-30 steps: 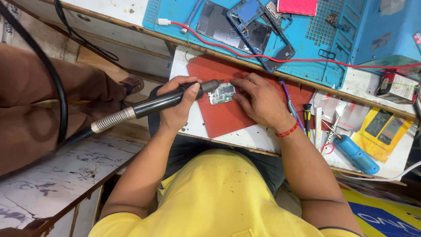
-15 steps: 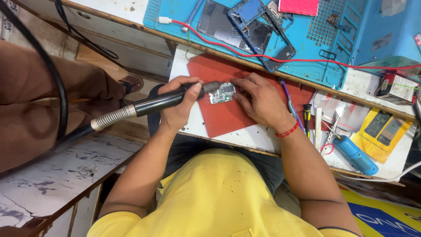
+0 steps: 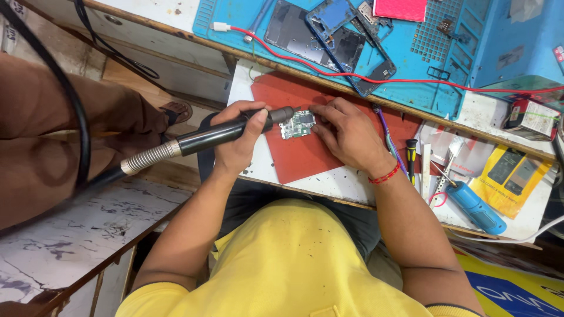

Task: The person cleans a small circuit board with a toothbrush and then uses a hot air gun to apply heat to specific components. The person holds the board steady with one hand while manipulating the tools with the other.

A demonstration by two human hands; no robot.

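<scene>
Head view: left hand (image 3: 238, 144) closes around the hot-air wand (image 3: 205, 136), nozzle at the circuit board (image 3: 298, 124). Right hand (image 3: 346, 135), fingers bent, pins the board on the red mat (image 3: 294, 158), at 12 o'clock from the torso. Board probably light, stiff, fragile; best held by its edges.

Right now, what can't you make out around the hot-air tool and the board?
All from the head view:
- Small circuit board: parts too small to read; the right hand covers its right edge.
- Hot-air handpiece: the left hand wraps the barrel, so the grip's contact is hidden; the hose runs off the left edge.
- Nozzle tip: touching the board or hovering, cannot tell.
</scene>
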